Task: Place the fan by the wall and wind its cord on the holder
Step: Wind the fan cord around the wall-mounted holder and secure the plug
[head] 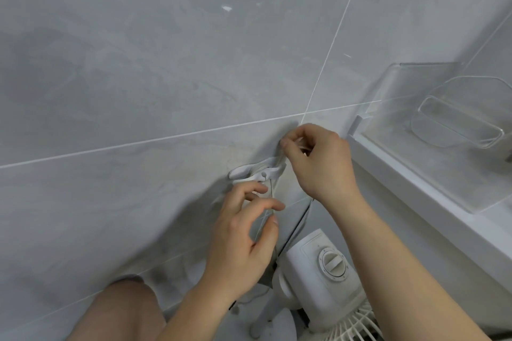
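A white fan (324,279) with a round dial on its top stands against the grey tiled wall (138,77) at the bottom right; part of its grille shows at the lower edge. A pale cord holder (243,170) is fixed to the wall above it. The thin cord (273,194) hangs down from the holder. My left hand (243,243) pinches the cord just below the holder. My right hand (318,163) is at the holder's upper right, fingers closed on a loop of the cord. A dark stretch of cord (296,227) runs down behind the fan.
A white ledge (401,174) runs along the right, with a clear plastic container (457,124) on it. My bare knee (124,310) is at the bottom left, close to the wall.
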Motion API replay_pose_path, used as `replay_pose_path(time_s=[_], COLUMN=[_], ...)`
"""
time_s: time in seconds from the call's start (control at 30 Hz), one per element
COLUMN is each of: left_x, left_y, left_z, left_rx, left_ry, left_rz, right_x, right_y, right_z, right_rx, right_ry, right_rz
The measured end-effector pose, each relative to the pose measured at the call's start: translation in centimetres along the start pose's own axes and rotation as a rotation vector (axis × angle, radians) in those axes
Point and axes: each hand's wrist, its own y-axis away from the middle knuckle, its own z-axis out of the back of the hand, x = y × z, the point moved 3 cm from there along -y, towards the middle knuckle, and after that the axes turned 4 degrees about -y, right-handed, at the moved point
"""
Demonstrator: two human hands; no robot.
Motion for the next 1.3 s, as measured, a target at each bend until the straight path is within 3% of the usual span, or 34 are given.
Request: replay_pose_path(time_s=[0.27, 0.47, 0.53, 0.67, 0.73, 0.9, 1.17, 1.3], left_x=[-0.6, -2.2, -2.3, -0.9, 0.1, 1.5, 2.9, 3.3], left_y=[0.0, -0.2, -0.3, -0.5, -0.6, -0.1, 0.9, 1.4], left_z=[-0.2, 0.0, 0.2, 2.0, 3.2, 4.3, 1.3, -0.3], left_rx=[0.096, 0.213, 0.176, -0.077, -0.137, -0.063, 0.043, 0.092], left_ry=[0.231, 0.447, 0.429, 0.352, 0.291, 0.110, -0.001, 0.045], left_rz=[0.121, 0.151, 0.174, 0.290, 0.324, 0.424, 0.514, 0.499], right_x=[1.8, 2.0, 2.0, 1.6, 1.4, 0.6, -0.4, -2.1], right_y=[0.8, 1.5, 1.6, 1.5, 1.3, 1.0, 2.1, 2.8], right_z=[-0.8, -1.5, -1.7, -1.8, -1.7, -1.0, -0.5, -0.7], right_rx=[0.234, 0.339, 0.344, 0.336, 0.323, 0.273, 0.464, 0.725], right_ry=[-0.466, -0.442, -0.425, -0.448, -0.396, -0.172, 0.005, 0.207], right_rz=[-0.110, -0.046, -0.023, -0.044, -0.044, -0.083, -0.135, -0.203])
